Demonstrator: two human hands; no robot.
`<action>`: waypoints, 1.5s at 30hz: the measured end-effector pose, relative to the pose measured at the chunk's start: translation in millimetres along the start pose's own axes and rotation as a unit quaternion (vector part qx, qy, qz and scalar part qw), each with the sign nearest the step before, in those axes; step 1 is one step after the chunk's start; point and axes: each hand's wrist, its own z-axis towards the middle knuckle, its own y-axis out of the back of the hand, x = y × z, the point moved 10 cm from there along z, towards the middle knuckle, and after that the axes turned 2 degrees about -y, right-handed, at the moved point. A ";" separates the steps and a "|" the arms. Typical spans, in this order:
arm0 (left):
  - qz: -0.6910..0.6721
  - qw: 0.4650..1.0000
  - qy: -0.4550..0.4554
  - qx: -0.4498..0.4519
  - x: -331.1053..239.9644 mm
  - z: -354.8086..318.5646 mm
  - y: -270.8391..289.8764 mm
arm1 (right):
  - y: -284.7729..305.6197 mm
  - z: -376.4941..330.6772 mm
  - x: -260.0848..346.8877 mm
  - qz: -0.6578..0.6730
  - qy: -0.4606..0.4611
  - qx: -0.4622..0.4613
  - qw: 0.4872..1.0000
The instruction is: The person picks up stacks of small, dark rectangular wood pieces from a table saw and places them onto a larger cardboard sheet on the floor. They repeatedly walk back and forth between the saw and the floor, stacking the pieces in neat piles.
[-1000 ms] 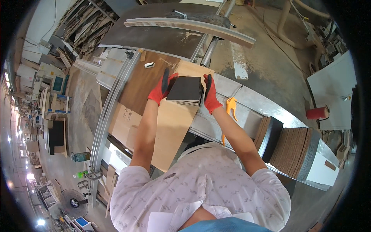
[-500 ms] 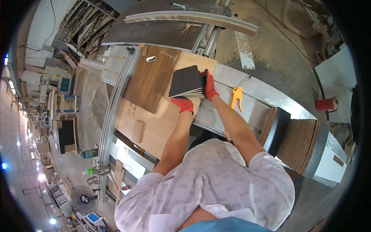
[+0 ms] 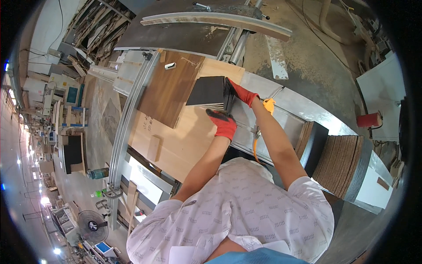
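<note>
Head view: red-gloved hands set apart at the stack of black-faced panels (image 3: 205, 91). Left hand (image 3: 221, 124) against its near edge, right hand (image 3: 242, 93) along its right side; can't tell if either grips or just pushes. Stack lies ahead-left of the hands on a light plywood board (image 3: 190, 143); edges are fanned, not flush. Risks, my read: uneven push from one hand skews the layers or slides the top ones off; lifting with loose edges could shed panels. Near right corner sits close to the plywood's edge, overhang unclear, so a shove right may tip it. Orange air blow gun (image 3: 269, 105) sits by the right wrist; its hose (image 3: 255, 149), left of that forearm, could snag a sleeve or arm.
</note>
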 end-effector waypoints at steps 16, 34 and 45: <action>-0.091 0.956 -0.159 0.229 -63.2 13.6 -16.2 | 9.8 9.1 -3.3 0.250 0.000 -0.065 0.966; 0.177 0.896 -0.407 0.002 -204.7 -36.3 -109.8 | -19.4 -16.3 116.6 0.066 0.268 -0.144 0.950; 0.026 0.998 0.030 -0.053 -61.3 -11.6 3.1 | 10.2 17.8 47.9 0.243 0.103 0.057 0.963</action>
